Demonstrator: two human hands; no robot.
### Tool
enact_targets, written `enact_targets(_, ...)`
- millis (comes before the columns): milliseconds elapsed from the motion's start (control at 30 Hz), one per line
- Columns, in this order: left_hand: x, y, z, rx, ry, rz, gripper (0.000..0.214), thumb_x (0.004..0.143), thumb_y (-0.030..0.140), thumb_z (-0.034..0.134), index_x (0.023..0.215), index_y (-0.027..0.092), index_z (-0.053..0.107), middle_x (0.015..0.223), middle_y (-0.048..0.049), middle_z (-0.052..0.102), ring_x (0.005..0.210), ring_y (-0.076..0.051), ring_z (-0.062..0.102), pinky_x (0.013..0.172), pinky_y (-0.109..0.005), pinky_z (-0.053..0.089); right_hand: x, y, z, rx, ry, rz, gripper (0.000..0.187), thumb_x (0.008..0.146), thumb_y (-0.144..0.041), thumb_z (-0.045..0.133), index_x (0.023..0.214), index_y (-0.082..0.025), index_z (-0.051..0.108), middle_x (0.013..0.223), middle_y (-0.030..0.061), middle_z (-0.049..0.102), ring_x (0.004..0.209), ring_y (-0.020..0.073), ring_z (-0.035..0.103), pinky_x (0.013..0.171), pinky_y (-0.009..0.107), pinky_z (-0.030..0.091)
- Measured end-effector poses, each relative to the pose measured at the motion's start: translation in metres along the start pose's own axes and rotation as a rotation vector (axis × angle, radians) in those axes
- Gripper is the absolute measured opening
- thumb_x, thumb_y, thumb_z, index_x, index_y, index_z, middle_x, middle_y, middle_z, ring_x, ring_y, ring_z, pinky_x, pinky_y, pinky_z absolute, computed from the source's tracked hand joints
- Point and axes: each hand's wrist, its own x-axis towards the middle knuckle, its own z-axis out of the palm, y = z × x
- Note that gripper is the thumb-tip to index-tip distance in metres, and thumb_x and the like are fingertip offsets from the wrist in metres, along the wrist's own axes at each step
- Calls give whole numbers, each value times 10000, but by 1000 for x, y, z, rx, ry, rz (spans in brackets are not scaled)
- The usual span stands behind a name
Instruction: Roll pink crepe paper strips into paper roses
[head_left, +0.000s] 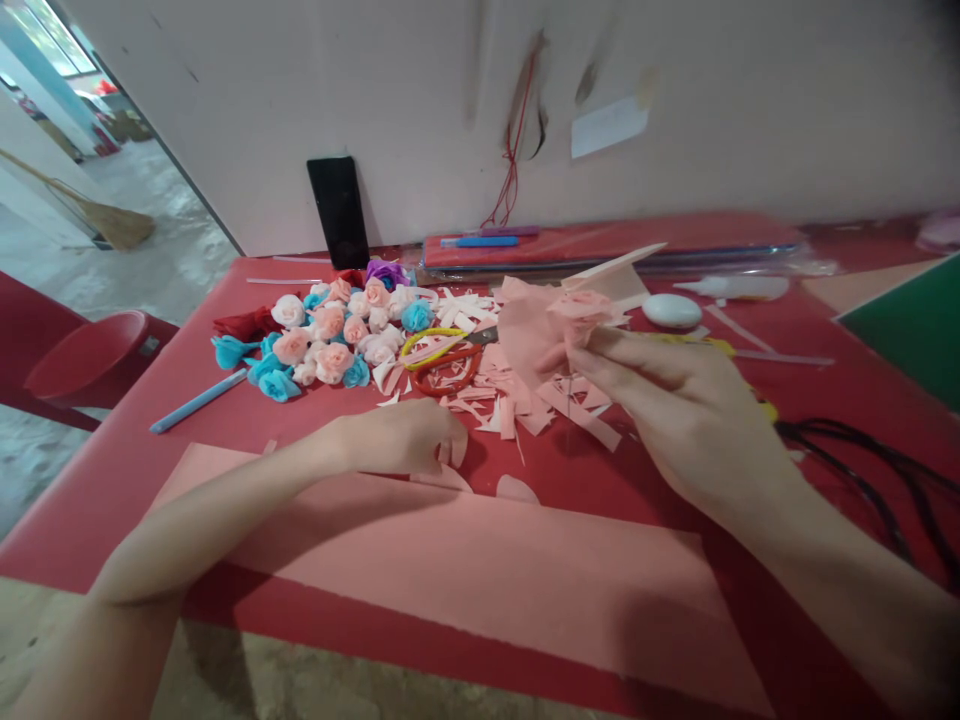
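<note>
In my right hand (675,400) a pink paper flower (581,312) is pinched between thumb and fingers, held above the table. A wide loose pink petal spreads from its left side, and a thin stem seems to hang below it. My left hand (409,437) is low over the table with its fingers curled down onto a pink paper petal (442,480); the fingertips are partly hidden. Another cut petal (517,490) lies just to the right. In front of both hands stretches a long sheet of pink crepe paper (465,560), partly under my left forearm.
Scissors (448,375) with yellow and red handles lie among pink paper scraps (517,395). Finished paper flowers (330,330) cluster at left, near a blue pen-like stick (199,400). A phone (339,212) leans on the wall. A glue bottle (739,288) and black cables (862,450) are at right.
</note>
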Motion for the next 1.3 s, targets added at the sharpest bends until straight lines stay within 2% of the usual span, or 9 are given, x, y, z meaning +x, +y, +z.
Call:
enact_targets(200,0,-2,-1,-19,3,-5,194,710,152,567,888,149,644,853,-43,671,698,-140,578,545,-198,379,0,-2,1,26,-7,20,217,826,-275,516,741,-258,716,680,-26,640,650,148,553,639,274,424)
enact_targets(367,1,-1,2,-26,-8,-19,124,717,252,582,797,176,639,763,-8,661,613,-129,557,468,-203,334,0,-2,1,40,-5,-16,221,826,-262,518,706,-267,704,702,-40,652,697,148,581,675,271,433)
enact_targets(567,-1,-4,4,-16,35,-2,139,710,192,560,822,175,641,798,-17,661,642,-142,572,492,-214,358,-1,-1,0,28,0,-10,219,832,-254,520,716,-276,704,773,-47,694,761,157,618,723,280,444)
enact_targets(733,4,3,12,-1,136,92,169,740,157,578,893,145,649,1027,-81,624,922,-197,575,759,-268,436,0,-2,1,33,5,-21,206,822,-252,528,710,-261,701,789,-29,711,782,183,639,733,295,471)
enact_targets(833,11,9,24,48,215,290,160,796,203,555,895,141,665,912,-80,624,827,-174,569,743,-258,440,1,-4,1,41,-6,-34,218,822,-252,514,700,-260,694,793,-20,715,777,190,644,737,303,482)
enact_targets(933,17,11,33,117,177,459,229,870,204,485,1015,167,658,869,-74,620,846,-167,556,769,-246,424,1,-5,1,30,-12,-46,230,830,-255,502,710,-263,698,781,-18,711,746,184,635,731,303,476)
enact_targets(1067,21,8,37,163,144,480,244,887,181,463,1037,166,655,903,-78,620,870,-165,549,772,-244,412,0,-4,0,12,-26,-43,224,827,-249,510,713,-259,703,760,-20,698,721,173,620,698,284,462)
enact_targets(1200,22,5,38,175,147,469,218,851,195,532,1030,171,654,891,-77,627,870,-176,555,777,-260,413,0,-3,0,15,-28,-48,224,830,-262,509,714,-260,701,786,-12,698,736,185,619,698,293,455)
enact_targets(1300,22,7,37,126,238,429,201,833,223,551,1004,176,645,892,-71,636,875,-186,564,800,-282,419,1,-5,0,18,-29,-70,224,827,-283,516,695,-254,694,784,-3,693,728,196,612,720,309,459)
